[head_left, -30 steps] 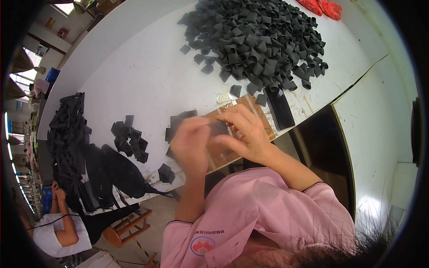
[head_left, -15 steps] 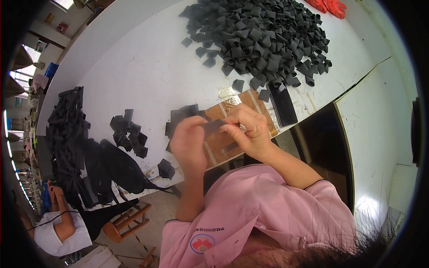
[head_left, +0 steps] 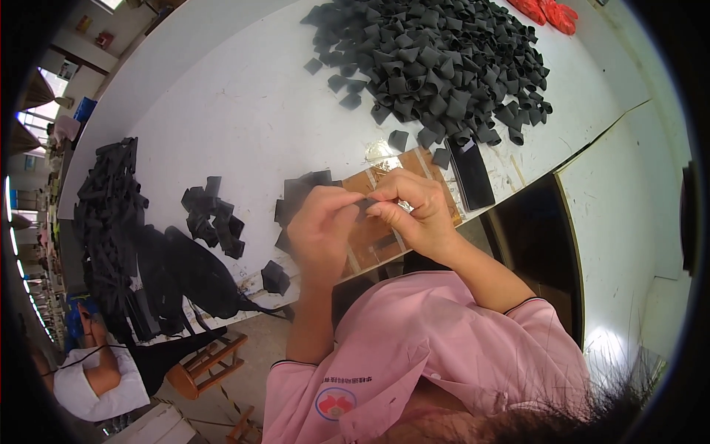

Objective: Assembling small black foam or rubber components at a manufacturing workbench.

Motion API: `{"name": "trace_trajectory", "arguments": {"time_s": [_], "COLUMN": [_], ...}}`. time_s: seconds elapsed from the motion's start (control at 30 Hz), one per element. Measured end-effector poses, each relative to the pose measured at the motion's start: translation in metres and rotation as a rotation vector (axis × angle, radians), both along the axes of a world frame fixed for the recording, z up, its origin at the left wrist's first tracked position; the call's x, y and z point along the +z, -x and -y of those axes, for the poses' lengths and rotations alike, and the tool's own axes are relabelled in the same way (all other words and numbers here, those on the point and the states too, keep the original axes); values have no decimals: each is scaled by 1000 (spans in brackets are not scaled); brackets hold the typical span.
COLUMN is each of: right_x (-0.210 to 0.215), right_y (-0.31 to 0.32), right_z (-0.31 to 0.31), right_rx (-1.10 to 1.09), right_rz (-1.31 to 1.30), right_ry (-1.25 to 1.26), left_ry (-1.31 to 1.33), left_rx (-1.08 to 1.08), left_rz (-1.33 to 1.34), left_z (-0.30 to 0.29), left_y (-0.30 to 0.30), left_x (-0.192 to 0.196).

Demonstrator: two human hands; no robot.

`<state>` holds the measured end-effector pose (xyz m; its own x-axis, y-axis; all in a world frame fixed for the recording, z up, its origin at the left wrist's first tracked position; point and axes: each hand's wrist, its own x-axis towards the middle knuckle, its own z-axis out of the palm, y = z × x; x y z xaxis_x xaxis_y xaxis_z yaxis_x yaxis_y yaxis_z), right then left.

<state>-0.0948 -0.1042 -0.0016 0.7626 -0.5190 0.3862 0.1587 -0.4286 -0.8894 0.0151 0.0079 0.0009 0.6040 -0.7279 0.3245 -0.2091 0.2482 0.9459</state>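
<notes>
Between my two hands is a small dark grey piece of sheet material (head_left: 364, 206), mostly covered by fingers. My left hand (head_left: 323, 226) pinches its left end, and my right hand (head_left: 416, 211) grips the right end between thumb and fingers. Both hands are above a brown board (head_left: 359, 248) with pale strips across it, at the table's near edge. Flat dark pieces (head_left: 303, 186) lie just beyond my left hand, partly hidden by it. One more dark piece (head_left: 275, 277) lies near the edge, left of my left wrist.
A large heap of folded black pieces (head_left: 436, 66) covers the far table (head_left: 237, 103). A black rectangular block (head_left: 471, 174) lies right of the board. Loose black pieces (head_left: 214, 218), a long dark pile (head_left: 111, 214) and red gloves (head_left: 547, 12) lie around. A co-worker (head_left: 100, 377) sits at far left.
My left hand has come closer to my right, and less of the dark piece shows between them. The piles on the table look the same.
</notes>
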Motion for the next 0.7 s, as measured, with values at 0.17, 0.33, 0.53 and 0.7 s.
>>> {"name": "trace_trajectory", "arguments": {"time_s": [0.17,0.33,0.53,0.7], "right_x": [-4,15,-10,-45], "right_y": [-2,3,9,38], "right_z": [-1,15,38,0], "right_rx": [-26,140,-223,-46], "right_rz": [14,-107,13,-280], "right_ry": [25,-454,-923,-1010], "left_ry": [2,-81,-693,-924], "left_rx": [17,158,371,258], "left_rz": [53,-149,235,661], "left_z": [3,3,8,7], "left_y": [-2,-2,-5,7], "left_x": [0,-20,-104,-112]}}
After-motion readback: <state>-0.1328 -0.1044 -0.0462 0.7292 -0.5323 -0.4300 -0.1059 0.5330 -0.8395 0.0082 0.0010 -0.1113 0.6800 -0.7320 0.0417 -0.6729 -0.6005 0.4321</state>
